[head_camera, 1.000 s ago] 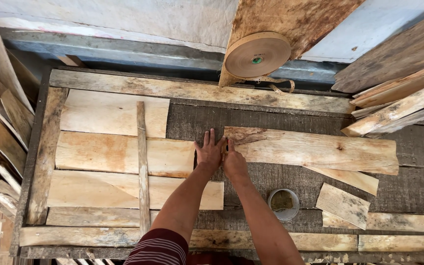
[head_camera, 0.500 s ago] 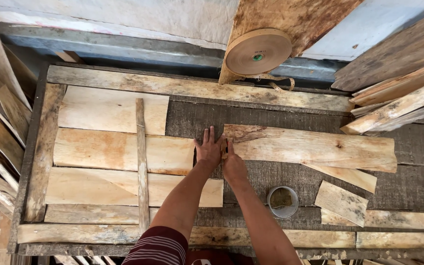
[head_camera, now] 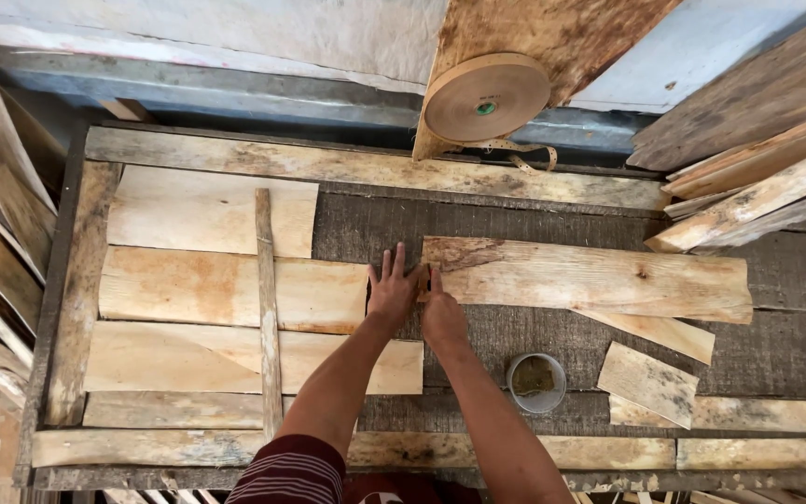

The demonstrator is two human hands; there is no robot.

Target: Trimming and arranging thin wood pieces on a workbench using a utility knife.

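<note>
Packages: none in sight.
Labels: small round green sticker (head_camera: 485,107) at the brown tape roll's (head_camera: 487,96) centre.
Signs, screens: none.

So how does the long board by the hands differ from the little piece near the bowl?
The long board lies nearly level across the table, reaching the right hand; the small piece sits tilted, apart from both hands. The long board is far longer, with a ragged, darker left end; the small piece is short, with grey staining. Both are pale, thin wood.

tape roll (head_camera: 486,96) upright at back | small round tin (head_camera: 535,382) (brownish contents) | stacked planks (head_camera: 757,187) right
</note>
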